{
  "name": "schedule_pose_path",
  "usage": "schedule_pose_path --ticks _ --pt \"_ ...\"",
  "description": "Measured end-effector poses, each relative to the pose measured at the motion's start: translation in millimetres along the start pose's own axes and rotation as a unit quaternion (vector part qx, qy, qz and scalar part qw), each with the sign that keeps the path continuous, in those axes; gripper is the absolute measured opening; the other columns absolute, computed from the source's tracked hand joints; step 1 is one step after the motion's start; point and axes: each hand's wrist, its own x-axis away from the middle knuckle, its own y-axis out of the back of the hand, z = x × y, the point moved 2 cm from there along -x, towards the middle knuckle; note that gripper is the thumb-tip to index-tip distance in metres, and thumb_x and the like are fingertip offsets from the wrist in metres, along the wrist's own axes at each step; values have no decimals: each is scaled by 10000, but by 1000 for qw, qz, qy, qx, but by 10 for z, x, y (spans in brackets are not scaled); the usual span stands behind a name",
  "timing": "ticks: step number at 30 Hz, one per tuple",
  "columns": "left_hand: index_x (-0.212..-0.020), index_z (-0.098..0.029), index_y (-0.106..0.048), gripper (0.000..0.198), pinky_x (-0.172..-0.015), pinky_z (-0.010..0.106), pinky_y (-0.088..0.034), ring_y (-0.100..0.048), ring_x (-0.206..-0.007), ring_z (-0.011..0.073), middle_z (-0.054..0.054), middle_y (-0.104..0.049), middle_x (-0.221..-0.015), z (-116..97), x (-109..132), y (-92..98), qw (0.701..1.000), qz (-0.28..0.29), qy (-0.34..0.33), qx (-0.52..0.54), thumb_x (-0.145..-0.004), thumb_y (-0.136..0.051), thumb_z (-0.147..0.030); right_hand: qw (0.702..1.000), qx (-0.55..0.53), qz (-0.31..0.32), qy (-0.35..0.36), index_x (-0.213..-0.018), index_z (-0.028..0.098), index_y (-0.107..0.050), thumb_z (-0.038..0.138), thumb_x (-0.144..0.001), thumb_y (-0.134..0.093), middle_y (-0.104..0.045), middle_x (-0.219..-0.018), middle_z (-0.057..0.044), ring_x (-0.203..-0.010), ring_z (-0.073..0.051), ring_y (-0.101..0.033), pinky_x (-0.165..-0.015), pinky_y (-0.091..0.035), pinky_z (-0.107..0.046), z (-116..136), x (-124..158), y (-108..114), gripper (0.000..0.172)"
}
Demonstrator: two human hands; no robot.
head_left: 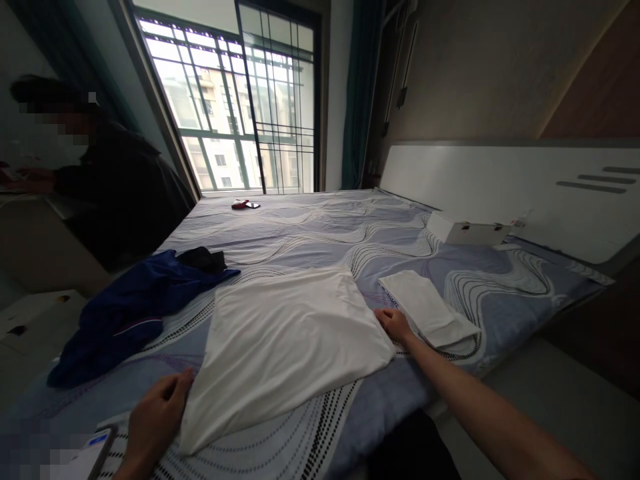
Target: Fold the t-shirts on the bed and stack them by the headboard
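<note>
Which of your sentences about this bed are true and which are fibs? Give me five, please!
1. The big white cloth lies between the left hand and the right hand. True.
2. The blue clothing is nearest the right hand. False: the blue clothing lies left of the big white cloth.
3. A folded white cloth lies near the right hand. True.
4. The bed cover is plain red. False: the bed cover is bluish with wavy lines.
5. A white box sits on the bed. True.

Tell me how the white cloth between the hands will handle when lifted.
The white cloth is probably floppy: soft wrinkles cross it. It's likely light, since it lies thin and flat. Pushed, its loose wrinkles might bunch.
</note>
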Motion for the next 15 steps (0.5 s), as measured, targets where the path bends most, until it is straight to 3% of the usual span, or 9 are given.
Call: schedule_pose_path --ticks 3,6,10,15 --pt "-775 -247 -717 467 -791 399 -490 -657 -857 279 54 -747 -929 8 502 110 999 14 4 31 -731 -510 -664 999 -4 31 18 -538 194 -607 643 -798 -521 -575 -522 1 -542 -154 -514 -523 -341 -260 -34 322 54 526" --pt "-761 -231 -698 469 -794 370 -469 -635 -850 261 56 -720 -895 -116 790 159 998 16 1 60 -684 -560 -673 998 -15 56 29 -553 185 -633 624 -736 -593 -591 -544 -2 -572 -165 -525 -538 -342 -260 -39 522 74 477" --pt "-702 -218 -676 411 -770 338 -443 -595 -782 225 40 -689 -819 -272 904 162 996 2 -10 91 -638 -609 -618 995 -62 62 42 -660 170 -696 607 -736 -567 -681 -673 -45 -668 -205 -582 -600 -403 -281 23 633 75 462" --pt "-686 -202 -684 427 -700 324 -446 -607 -700 217 30 -687 -684 -281 921 199 993 -13 -1 121 -676 -586 -618 989 -129 59 40 -733 153 -709 634 -709 -559 -716 -737 -75 -699 -234 -614 -633 -454 -307 47 584 89 505"
